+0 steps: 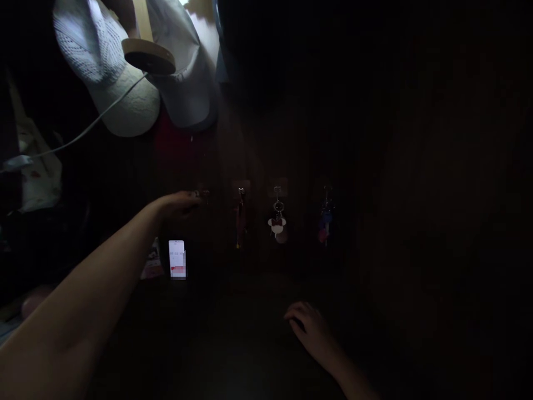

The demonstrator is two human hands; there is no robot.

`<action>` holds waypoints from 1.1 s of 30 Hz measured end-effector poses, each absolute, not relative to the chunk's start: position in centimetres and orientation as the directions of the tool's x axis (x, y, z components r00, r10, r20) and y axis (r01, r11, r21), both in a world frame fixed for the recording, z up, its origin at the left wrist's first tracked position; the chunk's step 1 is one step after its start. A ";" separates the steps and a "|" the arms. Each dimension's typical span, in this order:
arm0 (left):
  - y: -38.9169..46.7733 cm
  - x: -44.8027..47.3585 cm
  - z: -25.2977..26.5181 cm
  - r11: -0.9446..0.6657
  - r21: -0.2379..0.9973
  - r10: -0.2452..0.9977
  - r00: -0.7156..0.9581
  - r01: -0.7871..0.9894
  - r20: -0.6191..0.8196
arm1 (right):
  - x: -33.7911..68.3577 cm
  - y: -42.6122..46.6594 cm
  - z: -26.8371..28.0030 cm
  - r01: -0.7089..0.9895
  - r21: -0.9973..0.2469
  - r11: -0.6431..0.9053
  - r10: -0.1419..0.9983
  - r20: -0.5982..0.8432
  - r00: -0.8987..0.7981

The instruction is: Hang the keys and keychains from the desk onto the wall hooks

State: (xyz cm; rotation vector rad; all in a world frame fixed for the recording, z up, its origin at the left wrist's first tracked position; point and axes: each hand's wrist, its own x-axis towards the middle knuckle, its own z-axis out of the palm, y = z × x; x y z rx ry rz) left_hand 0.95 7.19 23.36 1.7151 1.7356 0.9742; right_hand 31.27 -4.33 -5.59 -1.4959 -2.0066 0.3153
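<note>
My left hand (180, 201) reaches to the leftmost hook (202, 193) on the dark upright panel. Its fingers are closed at a small shiny metal piece there; in the low light I cannot make out whether anything hangs from it. To its right, a reddish key holder (240, 219) dangles from another hook. Beside that hangs a keyring with a white mouse-head charm (277, 225) and a red bow. A blue and pink keyring (325, 225) is farthest right. Low over the dark surface, my right hand (310, 330) is loosely curved, thumb apart from the fingers, with nothing visible in it.
A phone (177, 260) with a lit screen stands upright below my left hand. White and grey caps (129, 105) hang at the upper left, near a round wooden-rimmed lamp (149, 55). A white cable (100, 116) runs from it to the left. Much of the right side is dark.
</note>
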 end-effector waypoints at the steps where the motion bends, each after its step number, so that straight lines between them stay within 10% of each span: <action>1: 6.9 0.5 21.7 -0.021 0.768 0.997 -0.041 0.640 0.062 | 31.3 -4.3 -5.6 0.781 -0.527 0.336 0.928 0.329 -0.177; 9: 5.0 -1.2 5.9 0.109 0.624 0.944 0.116 0.774 -0.308 | 31.1 -4.2 -5.8 0.789 -0.511 0.340 0.919 0.359 -0.164; 20: 11.4 1.2 12.8 -0.182 0.791 0.918 -0.187 0.584 0.349 | 30.9 -4.2 -5.8 0.803 -0.500 0.326 0.922 0.356 -0.153; 33: 9.7 0.8 18.4 -0.237 0.730 0.796 -0.303 0.641 0.525 | 31.1 -4.1 -5.9 0.800 -0.500 0.332 0.919 0.363 -0.154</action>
